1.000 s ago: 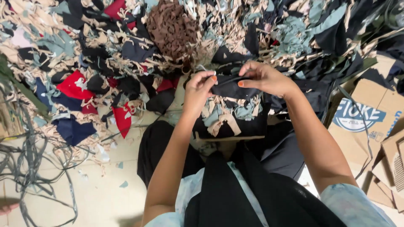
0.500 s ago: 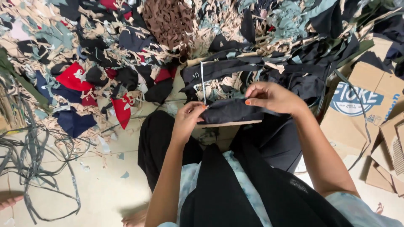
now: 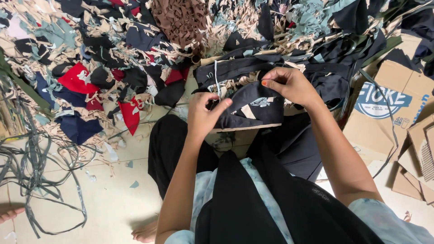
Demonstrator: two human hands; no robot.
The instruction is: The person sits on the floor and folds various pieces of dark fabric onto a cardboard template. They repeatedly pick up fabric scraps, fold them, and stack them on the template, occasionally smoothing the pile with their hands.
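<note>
1. Closest in, the person sits on the pale tiled floor (image 3: 108,203), dark cloth draped down the lap, both forearms reaching forward.
2. The left hand (image 3: 202,118) has thumb and fingers closed in a pinch on the near left edge of a small dark navy fabric piece with a pale patch (image 3: 253,110), held just above the knees.
3. The right hand (image 3: 289,86) pinches the same piece at its top edge, fingertips pressed together on the fold; the cloth arches between the two hands.
4. Judging by the scene, the work looks well short of finished: one piece is in hand, while a huge spread of scraps lies unsorted beyond.
5. To the left, loose grey fabric strips (image 3: 36,180) tangle on the floor.
6. To the right, a brown cardboard box (image 3: 384,126) sits tilted, bearing a round blue-and-white printed label (image 3: 379,101); flat corrugated pieces lean beside it.
7. Just past the hands, long black fabric bands (image 3: 253,68) lie across the heap.
8. Farther out, red fabric scraps (image 3: 79,79) dot the beige-and-black pile, with a brown knitted clump (image 3: 181,20) at the top.
</note>
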